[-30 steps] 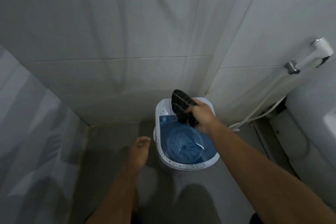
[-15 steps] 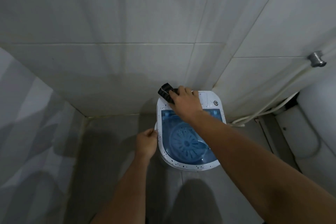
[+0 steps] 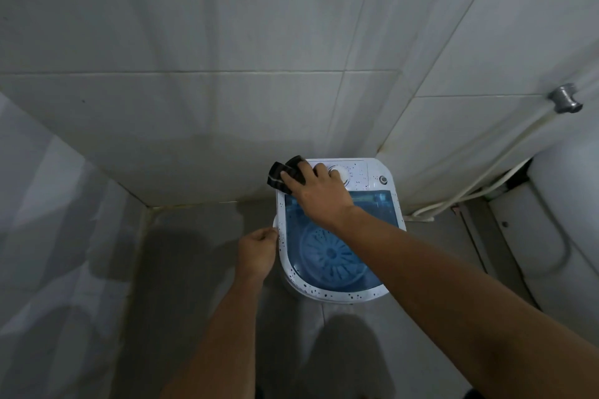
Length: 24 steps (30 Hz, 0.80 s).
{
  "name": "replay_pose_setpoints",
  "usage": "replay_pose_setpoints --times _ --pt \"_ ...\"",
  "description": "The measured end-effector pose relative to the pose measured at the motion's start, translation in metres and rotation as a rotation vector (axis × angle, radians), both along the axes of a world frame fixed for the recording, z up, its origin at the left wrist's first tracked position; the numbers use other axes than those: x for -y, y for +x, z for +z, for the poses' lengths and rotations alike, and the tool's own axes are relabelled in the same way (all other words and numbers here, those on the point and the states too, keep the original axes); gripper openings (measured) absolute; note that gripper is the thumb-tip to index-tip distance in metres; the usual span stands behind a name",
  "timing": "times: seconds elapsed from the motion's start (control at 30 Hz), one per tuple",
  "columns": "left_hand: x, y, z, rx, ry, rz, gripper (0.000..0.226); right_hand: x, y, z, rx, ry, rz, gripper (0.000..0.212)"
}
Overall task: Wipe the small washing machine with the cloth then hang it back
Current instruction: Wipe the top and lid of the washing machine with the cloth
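Head view showed the right hand (image 3: 319, 196) pressing the dark cloth (image 3: 281, 175) flat-fingered on the washing machine (image 3: 337, 294)'s far-left corner; left hand (image 3: 257, 253) curled, steadying the left rim; firm overlapping strokes would suit.

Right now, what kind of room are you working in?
Most likely a small bathroom or wet area: tiled walls meet in a corner, a hose runs down from a metal wall fitting, and the small washing machine stands on the tiled floor.
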<state>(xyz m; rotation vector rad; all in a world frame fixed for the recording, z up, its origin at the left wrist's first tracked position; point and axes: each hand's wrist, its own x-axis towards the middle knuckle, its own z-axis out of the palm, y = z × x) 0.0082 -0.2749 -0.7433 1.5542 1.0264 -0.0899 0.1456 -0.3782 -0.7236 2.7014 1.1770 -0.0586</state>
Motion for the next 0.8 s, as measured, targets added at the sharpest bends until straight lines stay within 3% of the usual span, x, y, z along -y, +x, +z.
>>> replay_pose_setpoints --times 0.13,0.3,0.53,0.7,0.8 --pt "-0.002 -0.001 -0.001 0.018 0.005 -0.029 0.022 0.001 0.018 0.012 -0.005 -0.016 0.074 0.063" --pt "-0.003 -0.002 -0.001 0.029 -0.001 -0.047 0.024 -0.016 0.024 0.019 -0.037 0.049 -0.126 0.058" --pt "-0.004 -0.001 -0.001 0.055 -0.03 -0.024 0.027 -0.01 0.001 0.014 0.009 -0.027 0.045 0.054" --pt "-0.004 -0.001 0.004 0.034 -0.061 -0.024 0.027 -0.018 0.013 0.028 0.012 -0.031 -0.093 0.056" --pt "-0.005 -0.001 0.004 0.033 -0.056 -0.044 0.029 -0.019 -0.005 0.022 0.015 -0.044 -0.038 0.052"
